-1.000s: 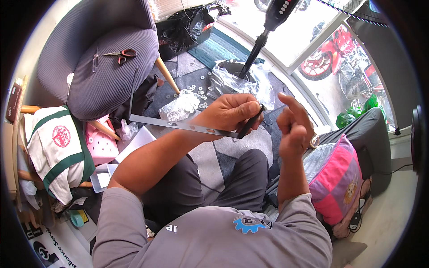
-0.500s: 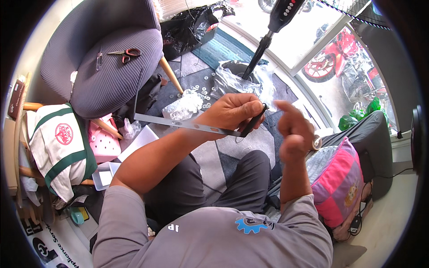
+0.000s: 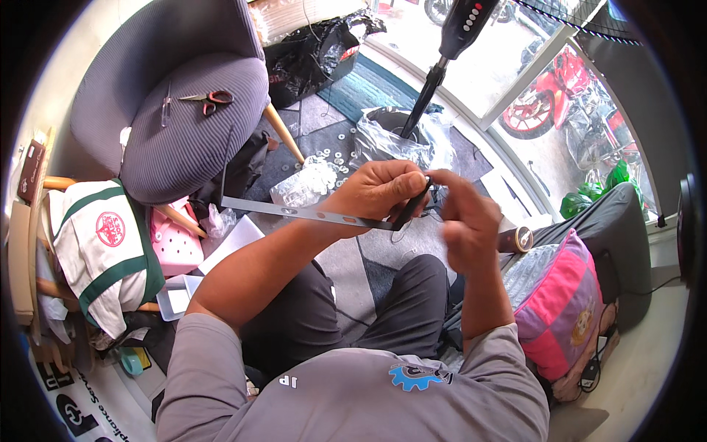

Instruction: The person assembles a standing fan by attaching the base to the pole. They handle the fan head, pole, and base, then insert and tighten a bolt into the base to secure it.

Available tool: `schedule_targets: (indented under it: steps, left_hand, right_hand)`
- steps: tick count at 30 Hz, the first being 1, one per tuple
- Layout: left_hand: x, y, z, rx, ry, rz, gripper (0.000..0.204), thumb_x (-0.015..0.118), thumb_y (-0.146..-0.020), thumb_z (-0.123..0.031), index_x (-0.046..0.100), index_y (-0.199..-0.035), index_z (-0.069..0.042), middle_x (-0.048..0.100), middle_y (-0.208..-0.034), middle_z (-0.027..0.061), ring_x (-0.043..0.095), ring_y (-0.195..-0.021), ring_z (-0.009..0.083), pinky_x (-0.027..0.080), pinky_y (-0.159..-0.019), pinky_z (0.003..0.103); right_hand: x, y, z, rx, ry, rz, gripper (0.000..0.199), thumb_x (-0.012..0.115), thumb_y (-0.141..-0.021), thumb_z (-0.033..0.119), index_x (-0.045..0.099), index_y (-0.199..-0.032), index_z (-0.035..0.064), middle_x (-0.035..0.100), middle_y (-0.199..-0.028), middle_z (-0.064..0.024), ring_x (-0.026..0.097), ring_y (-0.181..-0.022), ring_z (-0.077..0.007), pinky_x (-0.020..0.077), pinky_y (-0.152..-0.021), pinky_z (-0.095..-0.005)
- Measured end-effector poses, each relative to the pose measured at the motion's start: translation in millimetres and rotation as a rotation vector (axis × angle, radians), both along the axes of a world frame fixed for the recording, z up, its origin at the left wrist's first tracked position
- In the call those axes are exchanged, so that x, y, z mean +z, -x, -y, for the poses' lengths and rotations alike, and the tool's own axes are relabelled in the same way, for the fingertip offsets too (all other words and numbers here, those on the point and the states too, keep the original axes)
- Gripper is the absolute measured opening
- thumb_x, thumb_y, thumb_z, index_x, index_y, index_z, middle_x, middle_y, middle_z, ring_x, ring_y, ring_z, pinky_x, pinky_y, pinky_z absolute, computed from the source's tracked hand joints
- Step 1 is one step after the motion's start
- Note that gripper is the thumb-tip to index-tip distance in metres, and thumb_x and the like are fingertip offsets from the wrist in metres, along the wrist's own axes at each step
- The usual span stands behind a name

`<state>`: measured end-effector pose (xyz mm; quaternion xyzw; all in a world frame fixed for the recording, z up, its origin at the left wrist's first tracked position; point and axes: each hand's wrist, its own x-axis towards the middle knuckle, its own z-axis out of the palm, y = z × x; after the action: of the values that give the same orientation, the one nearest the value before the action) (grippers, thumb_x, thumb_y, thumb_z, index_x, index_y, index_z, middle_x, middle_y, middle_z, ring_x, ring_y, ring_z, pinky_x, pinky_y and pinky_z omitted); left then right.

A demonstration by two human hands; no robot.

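Metal bracket (image 3: 294,211) at the frame's centre stays pinched in your left hand (image 3: 390,190), while your right hand (image 3: 473,225) has moved in beside its dark end (image 3: 409,209), putting both there, though whether the right grasps anything I cannot tell.

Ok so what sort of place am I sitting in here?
Probably a room in a home or small shop, doubling as a work spot: scissors lie on an upholstered chair, small white pieces are heaped on the floor, and a red motorcycle shows through glass.
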<state>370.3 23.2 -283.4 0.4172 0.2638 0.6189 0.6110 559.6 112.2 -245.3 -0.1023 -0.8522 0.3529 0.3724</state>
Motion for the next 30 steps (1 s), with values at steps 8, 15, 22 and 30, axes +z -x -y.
schedule_targets:
  steps: [8,15,22,30]
  left_hand:
    - [1.5,-0.9,0.1,0.044,0.007,-0.032,0.033,0.058,-0.107,-0.039,0.066,-0.095,-0.010,0.065,-0.078,-0.0029,0.052,-0.061,0.0014,0.039,-0.054,0.019]
    - [1.7,4.4,-1.7,0.088,0.035,-0.042,0.034,0.059,-0.107,-0.040,0.067,-0.093,-0.010,0.065,-0.079,-0.0029,0.052,-0.061,0.0010,0.039,-0.053,0.018]
    - [-2.3,1.1,-3.6,0.057,-0.001,-0.028,0.033,0.059,-0.106,-0.039,0.067,-0.094,-0.009,0.066,-0.079,-0.0024,0.051,-0.061,0.0002,0.039,-0.053,0.018]
    - [-2.0,3.0,-3.3,0.100,0.029,-0.094,0.032,0.061,-0.106,-0.039,0.067,-0.094,-0.010,0.065,-0.079,-0.0027,0.053,-0.062,0.0011,0.040,-0.054,0.018]
  right_hand:
    - [1.9,4.0,0.8,0.009,-0.079,0.046,0.074,0.064,-0.096,0.063,0.066,-0.125,-0.0043,0.039,-0.057,0.0056,0.038,-0.050,-0.0039,0.0292,-0.048,-0.0254]
    - [1.7,0.0,-2.0,-0.023,-0.010,-0.070,0.070,0.064,-0.096,0.063,0.069,-0.124,-0.0011,0.040,-0.055,0.0042,0.039,-0.048,-0.0051,0.0305,-0.046,-0.0266]
    - [-2.4,5.6,0.4,0.019,0.039,0.008,0.072,0.070,-0.091,0.062,0.068,-0.128,-0.0001,0.038,-0.056,0.0047,0.038,-0.050,-0.0041,0.0295,-0.047,-0.0257]
    - [-3.4,3.8,0.2,0.008,0.045,0.084,0.075,0.069,-0.092,0.064,0.067,-0.128,-0.0015,0.041,-0.058,0.0054,0.038,-0.052,-0.0029,0.0291,-0.049,-0.0252]
